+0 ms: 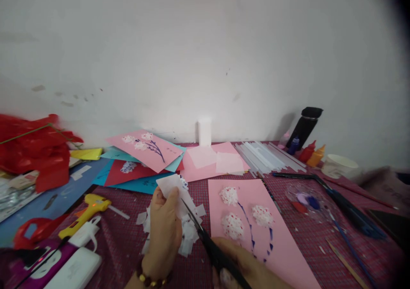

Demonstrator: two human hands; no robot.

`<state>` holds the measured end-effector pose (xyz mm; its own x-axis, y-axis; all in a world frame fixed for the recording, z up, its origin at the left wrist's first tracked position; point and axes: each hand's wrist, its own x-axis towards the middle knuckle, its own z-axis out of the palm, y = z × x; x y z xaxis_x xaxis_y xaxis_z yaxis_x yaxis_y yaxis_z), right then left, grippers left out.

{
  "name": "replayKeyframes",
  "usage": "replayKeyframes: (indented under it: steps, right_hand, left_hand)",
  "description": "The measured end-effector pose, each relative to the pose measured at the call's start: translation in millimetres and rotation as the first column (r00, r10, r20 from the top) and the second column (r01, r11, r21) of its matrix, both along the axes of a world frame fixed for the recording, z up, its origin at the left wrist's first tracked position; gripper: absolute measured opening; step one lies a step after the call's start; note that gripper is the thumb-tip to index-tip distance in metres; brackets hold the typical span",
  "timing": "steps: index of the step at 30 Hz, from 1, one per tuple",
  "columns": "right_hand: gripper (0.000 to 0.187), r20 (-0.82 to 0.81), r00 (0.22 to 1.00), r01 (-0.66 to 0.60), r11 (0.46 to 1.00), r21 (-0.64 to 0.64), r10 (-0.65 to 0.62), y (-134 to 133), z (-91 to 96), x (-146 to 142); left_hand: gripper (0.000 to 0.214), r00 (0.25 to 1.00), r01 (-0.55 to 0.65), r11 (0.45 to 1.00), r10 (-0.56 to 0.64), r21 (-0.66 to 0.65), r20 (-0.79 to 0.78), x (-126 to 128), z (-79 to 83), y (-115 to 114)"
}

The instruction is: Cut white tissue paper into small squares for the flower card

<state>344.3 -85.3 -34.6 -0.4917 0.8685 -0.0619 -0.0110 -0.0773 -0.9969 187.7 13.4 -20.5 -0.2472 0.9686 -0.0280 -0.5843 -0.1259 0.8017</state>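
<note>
Near the centre, a left hand (165,227) pinched white paper (168,185) between thumb and fingers, above white scraps (189,234). To its right, a right hand (238,255) gripped black scissors (209,244), blades at the paper's lower edge. Cutting seemed underway, though blur hid any bite; another snip called for steady paper.
</note>
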Motion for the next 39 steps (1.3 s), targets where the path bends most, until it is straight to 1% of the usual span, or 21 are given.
replayKeyframes:
  steps: [5, 9, 11, 14, 19, 23, 26, 30, 32, 35, 37, 39]
  right_hand:
    - [0.071, -0.06, 0.998, -0.028, 0.999, -0.018, 0.027, 2, -6.1, -7]
    - [0.066, -0.1, 0.995, -0.006, 1.0, -0.004, 0.006, 2, -10.5, -11]
    - [0.065, -0.116, 0.993, 0.0, 1.0, -0.018, -0.002, 2, -11.7, -12]
    - [0.066, -0.136, 0.991, 0.005, 0.998, -0.055, -0.012, 2, -13.9, -13]
    - [0.066, -0.19, 0.981, 0.037, 0.998, -0.057, -0.048, 2, -20.9, -15]
    - [0.06, -0.192, 0.978, 0.069, 0.996, -0.05, -0.077, 1, -26.1, -15]
    - [0.058, -0.194, 0.974, 0.108, 0.993, -0.041, -0.114, 1, -27.6, -14]
    - [0.064, -0.158, 0.979, 0.109, 0.988, -0.112, -0.126, 2, -28.7, -12]
    - [0.066, -0.151, 0.982, 0.096, 0.988, -0.122, -0.114, 2, -27.8, -9]
    - [0.062, -0.183, 0.977, 0.101, 0.994, -0.043, -0.107, 2, -23.7, -6]
    - [0.058, -0.211, 0.973, 0.097, 0.995, -0.016, -0.098, 1, -20.7, -6]
    - [0.056, -0.223, 0.97, 0.097, 0.995, -0.03, -0.101, 1, -19.3, -5]
  left_hand:
    - [0.023, 1.0, -0.007, 1.0, 0.007, -0.023, 0.019, 4, 5.2, -2]
    - [0.024, 1.0, -0.018, 0.999, 0.017, -0.036, -0.019, 3, 3.8, -1]
    - [0.026, 1.0, -0.018, 0.999, 0.017, -0.039, -0.016, 3, 2.9, -1]
    - [0.027, 1.0, -0.015, 0.999, 0.015, -0.041, 0.002, 4, 3.6, -1]
    - [0.031, 0.999, -0.016, 0.999, 0.018, -0.048, 0.048, 6, 8.5, -2]
    - [0.031, 0.994, -0.008, 0.997, 0.016, -0.072, 0.111, 4, 12.2, -3]
    - [0.028, 0.991, 0.037, 0.999, -0.032, -0.034, 0.126, -3, 15.5, -2]
    - [0.033, 0.98, 0.165, 0.986, -0.167, 0.029, 0.11, -14, 19.4, 0]
    - [0.041, 0.971, 0.234, 0.972, -0.235, 0.028, 0.05, -18, 18.9, 2]
    - [0.054, 0.95, 0.303, 0.953, -0.304, -0.027, -0.074, -23, 14.8, 4]
    - [0.057, 0.933, 0.335, 0.941, -0.339, -0.05, -0.121, -24, 12.2, 4]
    - [0.059, 0.921, 0.358, 0.933, -0.361, -0.042, -0.145, -23, 12.0, 3]
